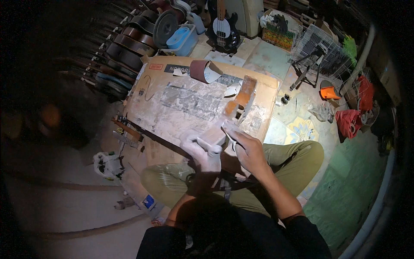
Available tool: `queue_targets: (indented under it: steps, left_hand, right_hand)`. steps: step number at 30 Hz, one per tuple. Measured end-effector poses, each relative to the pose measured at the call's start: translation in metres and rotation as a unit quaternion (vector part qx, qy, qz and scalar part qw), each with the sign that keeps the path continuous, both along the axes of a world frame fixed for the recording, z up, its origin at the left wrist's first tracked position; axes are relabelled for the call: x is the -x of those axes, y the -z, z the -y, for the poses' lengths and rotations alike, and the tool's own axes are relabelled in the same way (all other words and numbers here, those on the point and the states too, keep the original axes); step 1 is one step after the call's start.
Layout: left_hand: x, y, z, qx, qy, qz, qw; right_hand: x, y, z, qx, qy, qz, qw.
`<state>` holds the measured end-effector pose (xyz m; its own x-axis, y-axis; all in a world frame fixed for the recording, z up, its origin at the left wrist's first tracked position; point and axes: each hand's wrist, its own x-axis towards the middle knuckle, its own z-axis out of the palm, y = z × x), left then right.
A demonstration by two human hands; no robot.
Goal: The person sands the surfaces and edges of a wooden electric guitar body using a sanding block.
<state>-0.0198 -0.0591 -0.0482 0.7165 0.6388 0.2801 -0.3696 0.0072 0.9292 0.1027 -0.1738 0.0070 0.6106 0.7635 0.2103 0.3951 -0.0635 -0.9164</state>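
My left hand (202,152), coated in white dust, is closed round a pale, dusty block-like piece (214,133) above my lap. Close to its right side is my right hand (246,149), also dusty, with fingers curled; what they grip, if anything, is hidden. Just beyond my hands lies an orange-brown wooden piece (246,91) with dark cutouts; whether it joins the pale piece cannot be told. A curled sheet of maroon sandpaper (199,71) with a white back rests farther off, near torn white scraps (231,90).
Dusty cardboard (151,103) covers the floor before my crossed legs. Several guitars (125,49) line the far left, beside a tub with a blue basin (177,39). A black bass guitar (222,32) stands at the back. At right are a wire cage (317,47) and a red bag (348,123).
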Motion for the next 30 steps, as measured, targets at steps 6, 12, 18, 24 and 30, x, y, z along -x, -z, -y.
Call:
queue_targets:
  steps: [6,12,18,24,30]
  left_hand:
    - [0.001,-0.005,0.030,-0.090,-0.058,-0.017,0.994]
    - [0.017,0.018,0.042,-0.299,0.011,-0.123,0.946]
    - [0.013,-0.020,0.042,-0.362,-0.114,0.005,0.925]
    - [0.009,-0.026,0.062,-0.303,-0.148,0.064,0.939]
    - [0.018,0.009,0.074,-0.314,-0.074,0.015,0.946]
  right_hand:
    - [-0.007,-0.017,0.034,0.054,-0.125,-0.079,0.988]
    - [0.004,-0.056,0.050,0.007,-0.195,-0.095,0.976]
    - [-0.004,-0.046,0.052,0.094,-0.160,0.005,0.983]
    - [-0.032,-0.047,0.049,0.184,-0.155,0.028,0.970]
    - [-0.029,-0.054,0.062,0.127,-0.241,-0.063,0.960]
